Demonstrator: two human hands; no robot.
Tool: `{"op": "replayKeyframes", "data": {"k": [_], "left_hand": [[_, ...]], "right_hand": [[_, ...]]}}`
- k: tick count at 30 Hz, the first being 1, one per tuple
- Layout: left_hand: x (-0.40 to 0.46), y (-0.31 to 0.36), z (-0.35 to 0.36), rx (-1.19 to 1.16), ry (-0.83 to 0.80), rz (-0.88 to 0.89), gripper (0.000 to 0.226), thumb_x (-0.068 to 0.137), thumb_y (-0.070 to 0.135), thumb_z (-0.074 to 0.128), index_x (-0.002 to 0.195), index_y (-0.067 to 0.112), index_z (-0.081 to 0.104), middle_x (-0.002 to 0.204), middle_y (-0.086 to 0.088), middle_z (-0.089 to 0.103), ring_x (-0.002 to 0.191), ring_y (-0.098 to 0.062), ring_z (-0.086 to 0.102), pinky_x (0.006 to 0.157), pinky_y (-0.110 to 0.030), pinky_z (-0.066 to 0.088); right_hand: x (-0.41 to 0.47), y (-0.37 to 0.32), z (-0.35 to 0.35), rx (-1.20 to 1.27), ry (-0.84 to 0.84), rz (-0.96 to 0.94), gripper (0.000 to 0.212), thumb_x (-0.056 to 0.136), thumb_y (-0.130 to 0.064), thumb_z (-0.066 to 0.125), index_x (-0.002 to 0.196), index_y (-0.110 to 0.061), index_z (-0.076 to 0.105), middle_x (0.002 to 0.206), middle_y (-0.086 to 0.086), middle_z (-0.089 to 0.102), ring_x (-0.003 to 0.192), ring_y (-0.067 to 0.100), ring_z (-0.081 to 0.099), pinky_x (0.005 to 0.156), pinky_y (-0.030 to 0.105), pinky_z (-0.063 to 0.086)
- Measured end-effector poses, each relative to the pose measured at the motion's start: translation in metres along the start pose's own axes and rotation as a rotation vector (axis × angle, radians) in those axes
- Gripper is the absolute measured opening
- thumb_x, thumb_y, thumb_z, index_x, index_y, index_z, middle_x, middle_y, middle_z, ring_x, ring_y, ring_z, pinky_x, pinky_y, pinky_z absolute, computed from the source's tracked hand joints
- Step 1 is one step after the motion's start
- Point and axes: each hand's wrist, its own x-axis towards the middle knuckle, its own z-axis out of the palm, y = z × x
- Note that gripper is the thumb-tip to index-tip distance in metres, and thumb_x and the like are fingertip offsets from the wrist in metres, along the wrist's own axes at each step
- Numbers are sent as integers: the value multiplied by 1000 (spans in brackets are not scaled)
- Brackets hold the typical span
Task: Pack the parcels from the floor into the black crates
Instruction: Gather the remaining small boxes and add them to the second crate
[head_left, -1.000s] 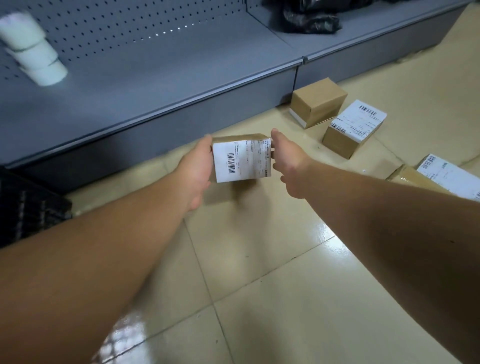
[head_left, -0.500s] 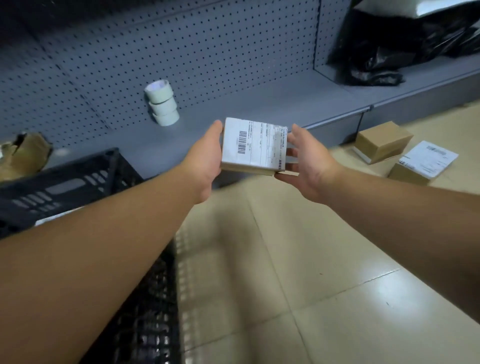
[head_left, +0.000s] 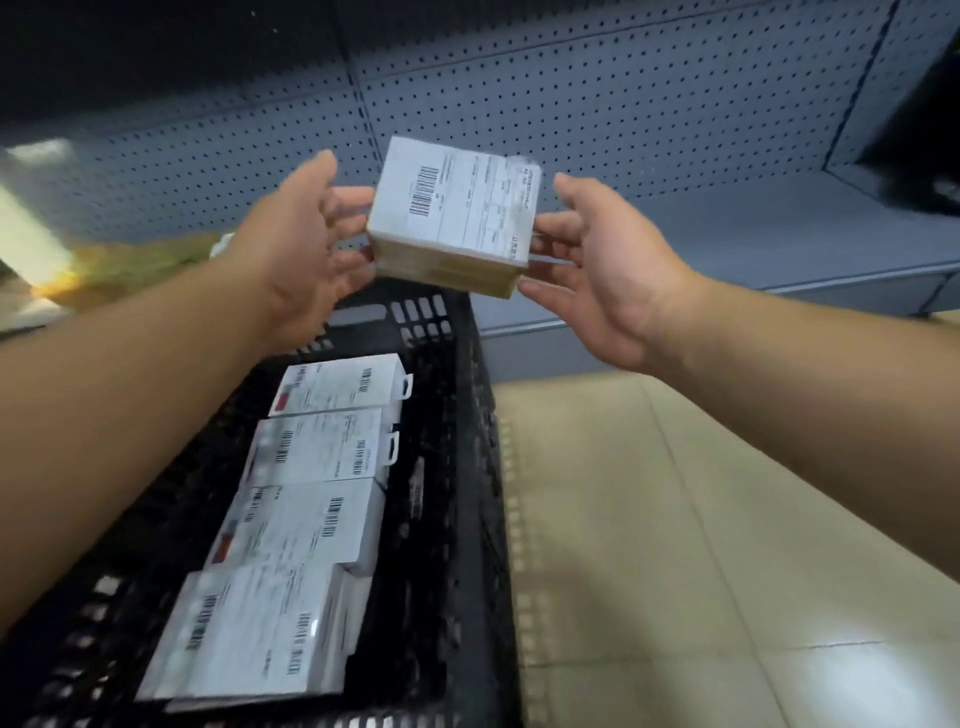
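Both hands, left hand (head_left: 296, 249) and right hand (head_left: 608, 270), grasp the parcel (head_left: 454, 210) above the black crate (head_left: 470, 467)'s far edge; next, lower it inside.

the parcel (head_left: 453, 213) i hold is a small cardboard box, white barcode label up, tilted, at upper centre above the far end of the black crate (head_left: 475, 415). four white-labelled parcels (head_left: 291, 499) lie in a row inside the crate at lower left.

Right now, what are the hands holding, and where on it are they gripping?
A small labelled parcel, held between both hands above the black crate. The left hand holds its left side, the right hand its right side and lower corner.
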Motion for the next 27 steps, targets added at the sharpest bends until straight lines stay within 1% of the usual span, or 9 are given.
{"op": "replayKeyframes", "data": {"k": [2, 4, 7, 10, 14, 17, 22, 25, 27], "left_hand": [[1, -19, -30, -54, 49, -14, 59, 104, 58, 30, 118, 21, 73, 101, 9, 77, 83, -6, 70, 92, -35, 50], [0, -37, -54, -99, 101, -57, 55, 105, 57, 31, 111, 22, 73, 95, 9, 76, 75, -9, 66, 86, -33, 49], [0, -59, -82, -142, 143, -135, 54, 104, 59, 35, 103, 21, 73, 92, 5, 78, 82, -13, 70, 76, -29, 54], [2, -76, -103, -161, 162, -207, 53, 104, 57, 38, 105, 18, 74, 100, 1, 80, 99, -20, 74, 84, -32, 56], [1, -103, -117, -178, 185, -275, 38, 107, 42, 41, 103, 19, 71, 90, 7, 80, 91, -14, 75, 75, -27, 54], [-6, -124, -122, -203, 203, -340, 30, 104, 37, 46, 115, 21, 69, 117, 4, 75, 113, -18, 67, 96, -32, 53], [-14, -141, -123, -193, 264, -464, 34, 94, 38, 51, 122, 25, 66, 125, -5, 70, 114, -29, 67, 105, -45, 49], [-15, -151, -122, -190, 290, -507, 37, 91, 37, 48, 121, 26, 66, 123, -9, 68, 91, -26, 61, 96, -38, 50], [-15, -157, -121, -196, 301, -516, 36, 89, 35, 49, 119, 24, 66, 115, -8, 70, 92, -27, 60, 101, -44, 49]], "right_hand": [[0, 5, 29, -38, -47, 26, 32, 97, -44, 52, 93, -19, 72, 80, -5, 73, 88, 14, 71, 81, 28, 58], [3, 13, 54, -91, -106, 62, 27, 97, -42, 53, 91, -21, 70, 81, -8, 75, 91, 13, 73, 92, 32, 56], [10, 26, 89, -171, -168, 137, 26, 97, -42, 52, 91, -25, 70, 87, -11, 78, 95, 11, 73, 99, 33, 51], [20, 43, 119, -236, -126, 222, 35, 97, -47, 51, 118, -24, 66, 114, -1, 74, 104, 20, 70, 97, 35, 53], [45, 69, 148, -331, -52, 371, 53, 95, -50, 50, 141, -23, 49, 136, 11, 58, 108, 32, 66, 90, 37, 57], [62, 87, 164, -375, -34, 441, 54, 96, -46, 49, 145, -25, 46, 146, 7, 51, 108, 30, 66, 91, 39, 58], [85, 117, 186, -371, -1, 469, 46, 96, -39, 51, 141, -26, 51, 141, 1, 54, 119, 21, 57, 99, 35, 52], [95, 128, 202, -421, -8, 475, 38, 96, -33, 48, 133, -26, 58, 133, 0, 58, 114, 20, 58, 98, 37, 54], [100, 133, 213, -448, 0, 490, 36, 93, -32, 47, 123, -25, 64, 123, 2, 67, 107, 22, 65, 93, 38, 57]]}}
